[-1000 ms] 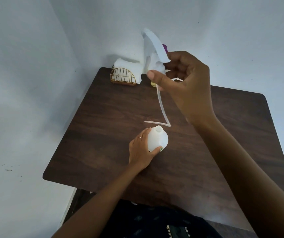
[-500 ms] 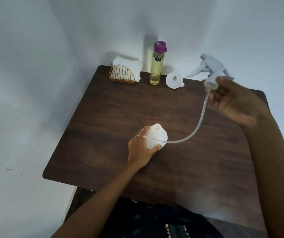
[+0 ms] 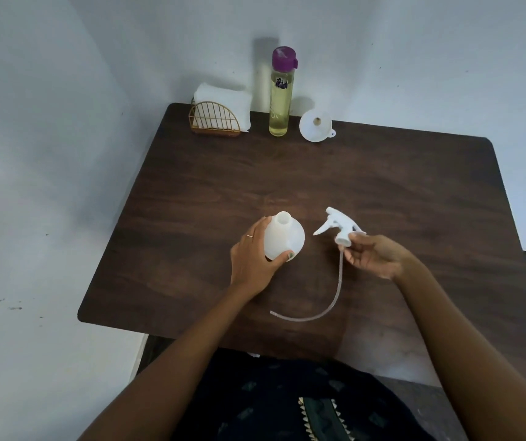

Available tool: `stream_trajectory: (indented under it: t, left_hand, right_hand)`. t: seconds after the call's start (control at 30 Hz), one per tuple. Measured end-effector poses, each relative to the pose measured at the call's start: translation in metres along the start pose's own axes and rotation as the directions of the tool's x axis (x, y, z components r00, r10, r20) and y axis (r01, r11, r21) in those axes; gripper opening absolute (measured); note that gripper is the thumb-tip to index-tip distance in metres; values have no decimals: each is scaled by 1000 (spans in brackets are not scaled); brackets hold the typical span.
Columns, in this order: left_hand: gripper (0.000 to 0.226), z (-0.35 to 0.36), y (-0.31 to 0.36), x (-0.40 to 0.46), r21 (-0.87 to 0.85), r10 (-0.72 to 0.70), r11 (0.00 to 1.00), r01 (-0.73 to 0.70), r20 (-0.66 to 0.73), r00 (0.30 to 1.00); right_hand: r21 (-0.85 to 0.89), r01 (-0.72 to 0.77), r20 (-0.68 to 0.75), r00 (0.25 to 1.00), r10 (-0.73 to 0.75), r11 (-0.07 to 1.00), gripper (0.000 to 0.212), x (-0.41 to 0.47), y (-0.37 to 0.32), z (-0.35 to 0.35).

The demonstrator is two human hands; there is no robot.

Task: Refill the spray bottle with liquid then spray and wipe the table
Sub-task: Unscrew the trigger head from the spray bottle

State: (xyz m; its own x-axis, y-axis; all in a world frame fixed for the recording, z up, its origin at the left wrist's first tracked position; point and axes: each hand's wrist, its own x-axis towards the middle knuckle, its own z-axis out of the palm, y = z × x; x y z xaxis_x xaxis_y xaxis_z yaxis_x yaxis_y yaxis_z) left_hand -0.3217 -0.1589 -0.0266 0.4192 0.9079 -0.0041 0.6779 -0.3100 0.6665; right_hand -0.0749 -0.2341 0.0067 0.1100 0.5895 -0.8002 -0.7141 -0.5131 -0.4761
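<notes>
A white spray bottle body [image 3: 285, 236] stands upright on the dark wooden table [image 3: 366, 173], its neck uncapped. My left hand [image 3: 253, 257] grips its left side. My right hand [image 3: 371, 255] holds the white trigger spray head [image 3: 339, 226] just right of the bottle, low over the table. Its clear dip tube [image 3: 328, 302] curves down and lies on the table toward the front. At the back stand a tall clear bottle of yellowish liquid with a purple cap [image 3: 280, 97] and a white funnel [image 3: 316, 125].
A gold wire holder with white napkins [image 3: 220, 116] sits at the table's back left corner. White walls close in behind and on the left. The table's near edge runs just in front of my body.
My right hand carried the spray head from high over the table out to the right, then down beside the bottle; the tube now rests on the table. My left hand stayed on the bottle.
</notes>
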Motion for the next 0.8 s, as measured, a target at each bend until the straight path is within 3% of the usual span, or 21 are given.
stream_trajectory:
  t: [0.4,0.63,0.8]
  left_hand:
    - [79,2,-3,0,20,8,1000,-8,10,1000]
    - [79,5,-2,-2,-1,-5,1000,5,19,1000]
    - [79,5,-3,-3,-22,-9,1000,10,24,1000]
  right_hand:
    - [-241,-3,-159,987,-36,970,9,32,6,24]
    - [-320,131,-249,944,-216,938,6,35,12,30]
    - [-481,186,-350,855,-382,857,35,40,22,26]
